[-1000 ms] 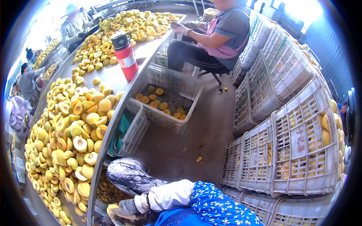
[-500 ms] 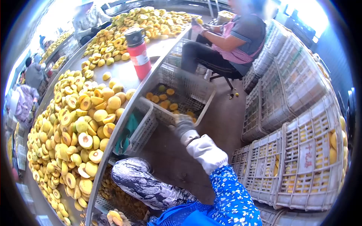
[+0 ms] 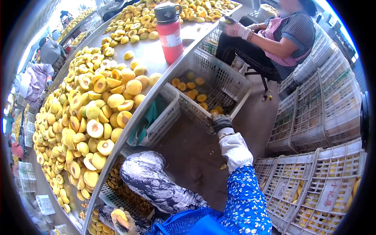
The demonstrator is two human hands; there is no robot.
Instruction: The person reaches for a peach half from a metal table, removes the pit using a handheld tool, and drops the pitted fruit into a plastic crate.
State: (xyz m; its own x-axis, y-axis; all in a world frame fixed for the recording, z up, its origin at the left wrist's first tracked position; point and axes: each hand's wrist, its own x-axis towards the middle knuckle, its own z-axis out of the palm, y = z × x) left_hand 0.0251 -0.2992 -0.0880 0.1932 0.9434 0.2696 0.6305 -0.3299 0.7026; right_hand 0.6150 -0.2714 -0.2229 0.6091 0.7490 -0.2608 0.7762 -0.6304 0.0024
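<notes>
My right hand (image 3: 222,122), in a dark grey glove with a white cuff above it, reaches out to the near rim of a white plastic crate (image 3: 243,94). Its fingers appear curled over that rim, though the fingertips are partly hidden. Inside the crate lie several orange-yellow peach halves (image 3: 201,98). Low in the view, beside my knee, my gloved left hand (image 3: 130,226) is closed around a yellow peach piece (image 3: 118,214). Cut peaches (image 3: 88,129) are heaped on the metal table (image 3: 147,49) to my left.
A red bottle (image 3: 171,43) stands near the table edge. Another crate (image 3: 166,117) holding green cloth sits under it. Stacked crates (image 3: 321,196) of peaches line the right side. A seated co-worker (image 3: 282,43) is beyond the crate. Below the table is a container of dark pieces (image 3: 129,196).
My view has shifted, so the table and crates sit differently in it. My right hand, blurred near the crate's corner before, is now sharp at its rim. My left hand shows more fully.
</notes>
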